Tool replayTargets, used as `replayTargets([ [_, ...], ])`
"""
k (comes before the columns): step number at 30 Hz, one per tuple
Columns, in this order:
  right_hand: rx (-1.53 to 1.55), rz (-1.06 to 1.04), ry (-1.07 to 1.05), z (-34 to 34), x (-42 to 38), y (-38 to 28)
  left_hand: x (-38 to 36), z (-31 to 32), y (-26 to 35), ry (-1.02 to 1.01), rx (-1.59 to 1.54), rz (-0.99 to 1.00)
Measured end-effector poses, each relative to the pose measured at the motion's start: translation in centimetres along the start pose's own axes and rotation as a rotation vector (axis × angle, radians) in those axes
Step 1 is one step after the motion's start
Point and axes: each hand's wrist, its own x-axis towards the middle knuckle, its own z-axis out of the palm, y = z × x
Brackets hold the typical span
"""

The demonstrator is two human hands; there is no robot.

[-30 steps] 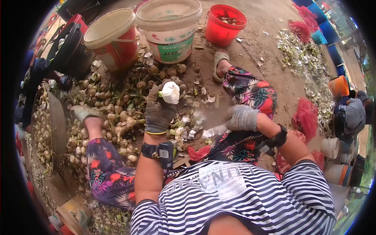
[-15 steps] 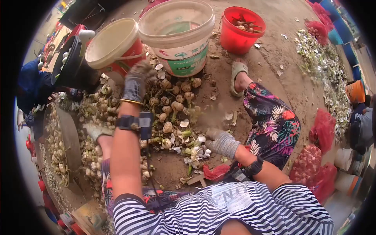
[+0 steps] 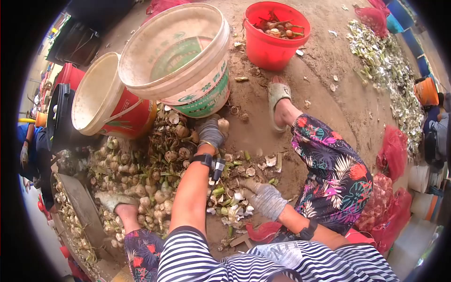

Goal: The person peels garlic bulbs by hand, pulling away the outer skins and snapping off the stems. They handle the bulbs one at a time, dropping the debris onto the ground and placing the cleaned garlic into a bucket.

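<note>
My left hand (image 3: 210, 133), in a dirty grey knitted glove, reaches to the base of the large white bucket (image 3: 206, 101). Its fingers curl beside a pale garlic bulb (image 3: 223, 125) that appears to be in its grip; the far fingers are partly hidden. Below and left spreads a heap of garlic bulbs (image 3: 145, 183), some with roots and cut stems. My right hand (image 3: 267, 199), gloved alike, hovers near my bent knee with its fingers curled together; what it holds, if anything, cannot be made out. Beside it lie cut garlic stems and white skins (image 3: 232, 207).
A red bucket (image 3: 256, 51) with stems and bulbs stands ahead; a red-and-cream bucket (image 3: 120, 110) leans at left. Red mesh sacks (image 3: 392, 152) and a strip of garlic peelings (image 3: 385, 70) lie right. Another person's arm (image 3: 27, 145) shows at far left.
My left hand has come from beside the red-and-cream bucket rightward to the white bucket's base. My right hand stays low near the stems. The view has shifted, bringing the buckets nearer.
</note>
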Motion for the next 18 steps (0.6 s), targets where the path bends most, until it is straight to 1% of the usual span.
replayTargets([
  [1, 0.171, 0.135, -0.011, -0.2, -0.1, -0.6, -2.1, -0.4, -0.9, -0.012, 0.009, -0.002],
  [3, 0.051, 0.037, 0.267, 0.9, 0.3, 0.3, -6.2, -2.0, -1.8, 0.167, -0.866, -0.008],
  [5, 0.143, -0.093, 0.411, 1.8, 1.1, 1.2, -12.1, -8.4, 0.7, -0.097, -1.304, -0.159],
  [6, 0.191, -0.145, 0.398, 2.0, 1.6, 1.5, -14.3, -8.7, 0.4, -0.042, -1.168, -0.023],
  [7, 0.241, -0.192, 0.384, 2.6, 2.1, 1.7, -16.3, -10.2, 0.7, -0.060, -0.961, 0.114],
  [8, 0.242, -0.247, 0.351, 2.9, 2.6, 1.5, -18.3, -11.5, 2.1, -0.078, -0.905, 0.152],
  [9, 0.249, -0.348, 0.335, 3.4, 2.1, 1.2, -20.2, -13.0, 3.5, -0.092, -0.850, 0.189],
  [10, 0.211, -0.394, 0.262, 3.2, 1.1, 0.1, -21.8, -14.7, 4.4, -0.204, -0.789, 0.156],
  [11, 0.172, -0.445, 0.191, 3.1, 0.3, -0.9, -23.2, -15.5, 5.0, -0.209, -0.827, 0.162],
  [12, 0.115, -0.438, 0.131, 3.0, -0.2, -1.5, -24.4, -15.0, 4.6, -0.179, -0.808, 0.154],
  [14, 0.111, -0.469, 0.144, 3.6, -1.5, -2.4, -26.1, -14.6, 4.6, -0.138, -0.788, 0.143],
  [15, 0.106, -0.491, 0.166, 3.7, -1.9, -2.7, -26.7, -14.4, 4.8, -0.069, -0.697, 0.206],
  [16, -0.014, -0.526, 0.171, 3.6, -2.1, -2.8, -27.2, -14.4, 5.1, -0.003, -0.604, 0.268],
  [17, -0.017, -0.530, 0.168, 3.8, -2.4, -2.7, -27.7, -14.6, 5.5, 0.002, -0.605, 0.266],
  [18, -0.064, -0.609, 0.155, 4.0, -2.3, -2.5, -28.0, -14.8, 5.9, 0.011, -0.603, 0.204],
])
